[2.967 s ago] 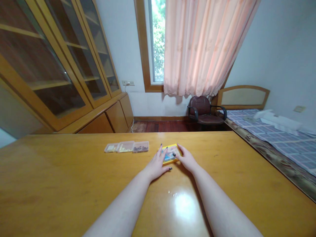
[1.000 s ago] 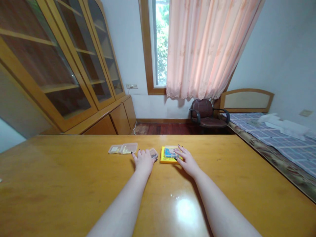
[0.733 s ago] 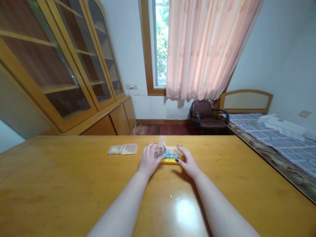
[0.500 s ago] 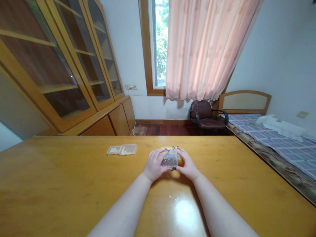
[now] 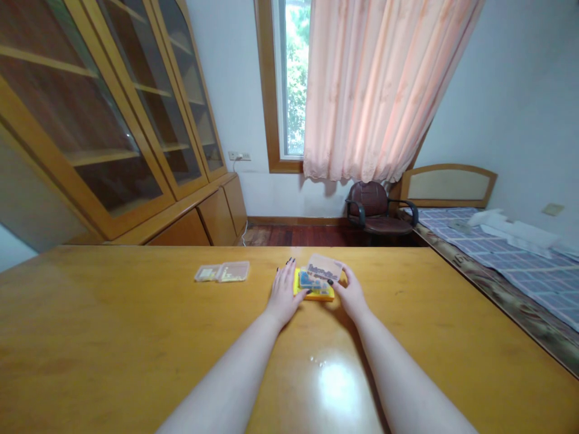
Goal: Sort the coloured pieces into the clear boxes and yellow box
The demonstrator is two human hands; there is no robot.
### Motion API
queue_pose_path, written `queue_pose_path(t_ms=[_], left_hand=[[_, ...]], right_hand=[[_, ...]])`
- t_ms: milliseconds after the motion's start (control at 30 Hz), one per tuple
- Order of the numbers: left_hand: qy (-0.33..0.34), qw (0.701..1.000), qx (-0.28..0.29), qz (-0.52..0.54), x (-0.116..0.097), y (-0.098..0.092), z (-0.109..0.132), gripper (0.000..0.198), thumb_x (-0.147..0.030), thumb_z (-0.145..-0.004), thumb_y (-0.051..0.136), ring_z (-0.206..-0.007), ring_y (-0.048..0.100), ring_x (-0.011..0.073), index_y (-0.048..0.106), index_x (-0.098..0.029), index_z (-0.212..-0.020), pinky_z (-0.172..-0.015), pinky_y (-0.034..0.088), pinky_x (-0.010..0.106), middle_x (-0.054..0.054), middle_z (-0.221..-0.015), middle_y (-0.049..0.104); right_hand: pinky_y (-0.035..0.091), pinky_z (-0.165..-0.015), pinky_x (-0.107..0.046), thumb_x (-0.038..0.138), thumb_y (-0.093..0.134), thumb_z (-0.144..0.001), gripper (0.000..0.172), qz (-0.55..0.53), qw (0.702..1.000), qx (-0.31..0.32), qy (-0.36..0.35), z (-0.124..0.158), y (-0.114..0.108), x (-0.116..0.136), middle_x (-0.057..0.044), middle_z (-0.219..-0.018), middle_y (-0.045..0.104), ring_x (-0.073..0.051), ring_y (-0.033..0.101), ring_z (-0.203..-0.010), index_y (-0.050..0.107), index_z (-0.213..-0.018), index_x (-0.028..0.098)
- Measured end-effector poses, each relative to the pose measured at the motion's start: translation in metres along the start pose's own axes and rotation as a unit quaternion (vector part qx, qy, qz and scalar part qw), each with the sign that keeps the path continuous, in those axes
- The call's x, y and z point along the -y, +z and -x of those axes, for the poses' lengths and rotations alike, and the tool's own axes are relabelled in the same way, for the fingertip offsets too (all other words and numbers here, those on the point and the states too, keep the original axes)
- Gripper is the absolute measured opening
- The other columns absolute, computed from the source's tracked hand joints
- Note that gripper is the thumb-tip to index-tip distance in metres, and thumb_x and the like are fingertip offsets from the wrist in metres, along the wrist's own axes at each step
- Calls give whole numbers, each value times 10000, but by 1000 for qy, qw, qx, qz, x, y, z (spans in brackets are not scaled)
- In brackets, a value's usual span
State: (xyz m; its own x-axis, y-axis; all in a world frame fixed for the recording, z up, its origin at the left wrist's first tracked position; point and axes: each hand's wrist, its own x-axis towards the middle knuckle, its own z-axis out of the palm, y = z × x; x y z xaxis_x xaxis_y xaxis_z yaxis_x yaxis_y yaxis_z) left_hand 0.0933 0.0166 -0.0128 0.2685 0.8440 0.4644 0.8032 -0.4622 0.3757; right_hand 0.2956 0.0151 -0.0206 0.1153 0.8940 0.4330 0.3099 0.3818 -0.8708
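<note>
A yellow box (image 5: 314, 296) with blue and clear pieces on it lies on the wooden table. My left hand (image 5: 284, 296) rests along its left side, fingers spread, thumb at the near left edge. Pinched between the thumb and fingers of my right hand (image 5: 350, 292) is a clear plastic case (image 5: 323, 265) with dark small shapes on it, tilted above the box's far right part. Further left sits an open clear case (image 5: 234, 272) with pale yellow pieces.
Around the items stretches the table (image 5: 136, 325). Beyond it stand a glass-door cabinet (image 5: 181, 175) at left, a dark red armchair (image 5: 380, 208) and a bed (image 5: 511, 247) at right.
The clear case has come up and to the right with my right hand, exposing the yellow box. My left hand has let go of the case and spread its fingers beside the box.
</note>
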Motion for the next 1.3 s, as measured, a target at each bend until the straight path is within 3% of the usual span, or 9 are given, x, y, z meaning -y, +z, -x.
queue_pose_path(t_ms=[167,333,600,1033,1100,1167,1233,1300], left_hand=[[-50,995,79,15,5,0,-3,638,-403,-821,394,-1300,225,193,172,-161,-1368,-1077,137,421,103,-1410,271],[-47,992,111,24,0,-3,-2,577,-357,-820,416,-1283,267,177,237,-219,-1350,-1073,144,427,61,-1383,338],[-46,992,106,49,2,-2,-2,494,-317,-851,371,-1231,361,162,290,-232,-1331,-1061,194,411,49,-1330,421],[-33,993,106,27,3,-5,-3,520,-342,-854,342,-1258,317,160,253,-205,-1348,-1064,203,394,57,-1357,382],[-71,994,73,-26,7,-10,-4,514,-371,-858,310,-1276,282,178,290,-183,-1335,-1069,182,396,71,-1368,362],[-164,980,14,-112,14,-19,-5,536,-406,-845,311,-1303,205,238,331,-152,-1316,-1067,133,446,109,-1394,304],[-274,941,-34,-197,25,-29,-4,612,-447,-805,365,-1318,95,317,317,-124,-1323,-1040,93,524,160,-1429,183],[-337,909,-36,-243,40,-38,-3,680,-466,-779,389,-1317,32,346,267,-107,-1343,-1019,91,557,184,-1443,87]], right_hand=[[342,-969,-451,390,559,-723,490,2,999,32,35,-2,4,-11,-83,-1182,548,-256,484,-1115,481,-1175,221],[307,-995,-464,373,596,-696,546,35,998,50,36,-2,5,-10,-94,-1248,498,-254,443,-1163,470,-1201,206],[305,-1004,-466,320,502,-774,447,14,997,70,34,-6,7,-17,-75,-1254,503,-224,446,-1171,477,-1207,218],[346,-965,-442,391,495,-767,409,44,997,41,41,-2,5,-22,-101,-1167,559,-235,497,-1101,537,-1123,194],[345,-965,-438,401,478,-774,392,37,998,32,48,-2,4,-21,-99,-1155,564,-237,495,-1100,550,-1101,196],[351,-960,-428,408,465,-780,393,30,997,28,61,-2,3,-21,-105,-1145,567,-238,498,-1095,552,-1092,186],[360,-952,-419,415,458,-783,401,26,997,31,69,-3,3,-21,-109,-1134,573,-237,506,-1084,550,-1090,174],[368,-944,-412,420,454,-784,406,27,997,33,72,-3,3,-23,-107,-1127,579,-236,513,-1074,550,-1088,169]])
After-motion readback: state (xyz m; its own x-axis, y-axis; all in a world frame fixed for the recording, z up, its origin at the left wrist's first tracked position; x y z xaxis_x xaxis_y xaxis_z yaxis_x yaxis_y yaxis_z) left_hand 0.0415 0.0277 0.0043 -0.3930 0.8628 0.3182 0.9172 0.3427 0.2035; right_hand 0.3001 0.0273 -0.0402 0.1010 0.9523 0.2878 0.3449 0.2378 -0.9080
